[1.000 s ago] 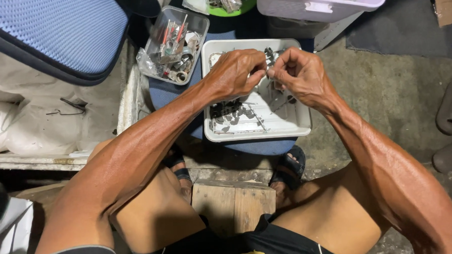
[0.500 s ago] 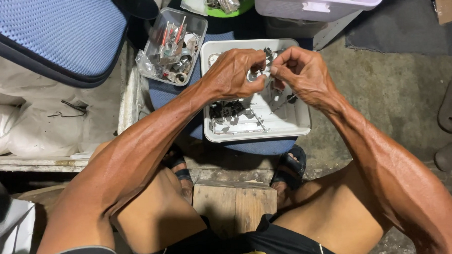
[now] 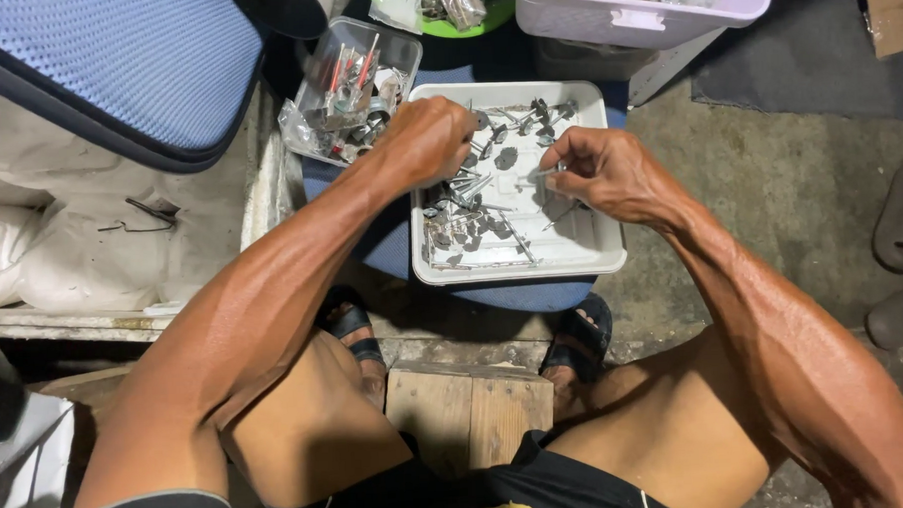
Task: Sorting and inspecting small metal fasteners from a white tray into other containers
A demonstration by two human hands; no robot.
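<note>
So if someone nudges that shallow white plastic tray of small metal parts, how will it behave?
The shallow white plastic tray would probably slide readily on the blue padded seat. The loose small metal parts would likely shift and rattle. Its low rim might let some spill if tipped.

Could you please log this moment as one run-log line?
left hand: over white plastic tray | right hand: pinching thin metal pin | tray: small metal parts

Blue mesh chair seat (image 3: 115, 65), lilac plastic bin (image 3: 643, 12), wooden block (image 3: 469, 409)
</note>
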